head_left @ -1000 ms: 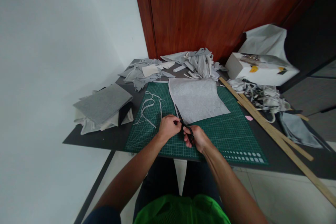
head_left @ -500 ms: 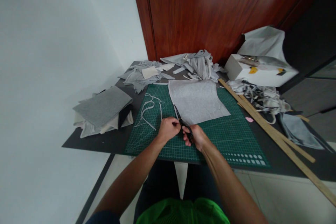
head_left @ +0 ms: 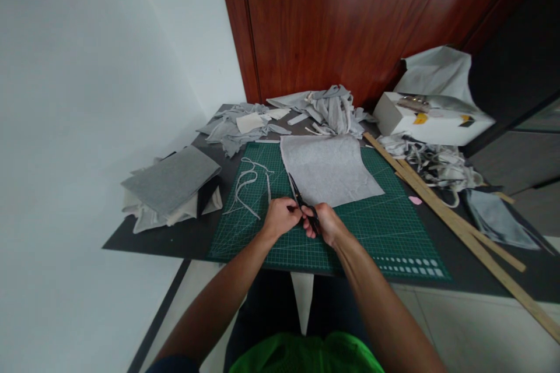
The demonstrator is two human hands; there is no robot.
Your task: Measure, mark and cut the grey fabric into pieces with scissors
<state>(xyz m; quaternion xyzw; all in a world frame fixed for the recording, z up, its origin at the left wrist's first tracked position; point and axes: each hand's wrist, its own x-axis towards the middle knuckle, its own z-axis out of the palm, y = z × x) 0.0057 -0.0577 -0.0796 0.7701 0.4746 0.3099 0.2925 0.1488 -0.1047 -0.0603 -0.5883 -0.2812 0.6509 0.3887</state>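
A light grey cloth lies on the green cutting mat. My right hand holds black scissors, whose blades point forward along the cloth's left edge. Close beside the scissors, my left hand is closed in a pinch near the cloth's lower left corner; what its fingers grip is too small to make out. Thin grey strips lie curled on the mat to the left of the cloth.
Folded grey fabric is stacked at the left. Cloth scraps lie along the back. Wooden rulers cross the right side, near tangled strips and a white box.
My right hand and the scissors have shifted slightly to the left, toward my left hand. The cloth lies nearly as before.
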